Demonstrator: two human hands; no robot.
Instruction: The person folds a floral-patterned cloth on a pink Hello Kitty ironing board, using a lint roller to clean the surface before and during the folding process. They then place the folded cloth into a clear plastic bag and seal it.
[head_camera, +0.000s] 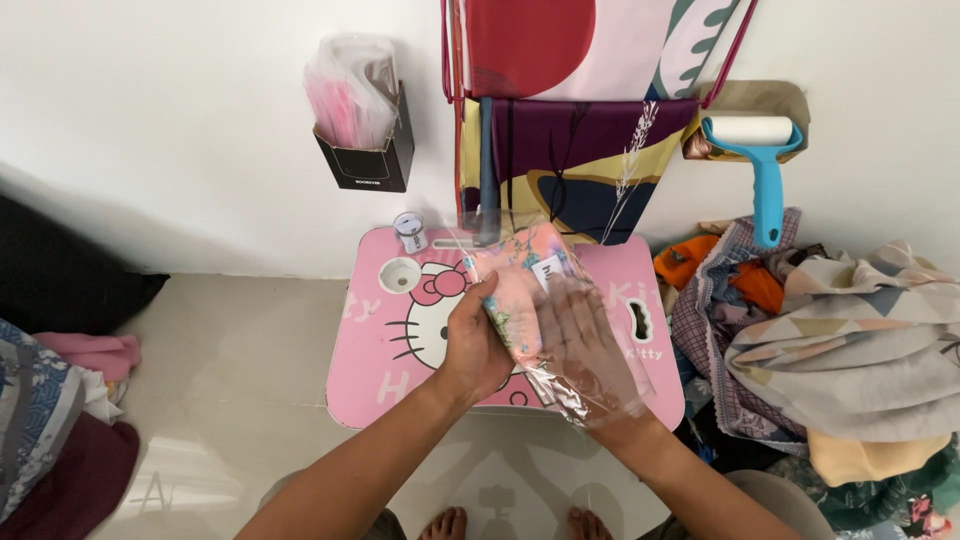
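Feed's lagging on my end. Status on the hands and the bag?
Left hand grips folded floral cloth. Right hand inside clear plastic bag, around the cloth. Over pink lap table. Nothing in the way.

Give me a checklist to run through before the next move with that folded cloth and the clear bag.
1. Left hand grips the folded floral cloth at its near edge: ok.
2. Right hand is inside the clear plastic bag, holding it open: ok.
3. Cloth fully inside the bag: cannot tell; the film overlaps it, but the far end's cover is unclear.
4. White label on the cloth faces up: ok.
5. Work stays over the pink lap table: ok.
6. Tape roll stands apart at the table's far edge, out of both hands' way: ok.
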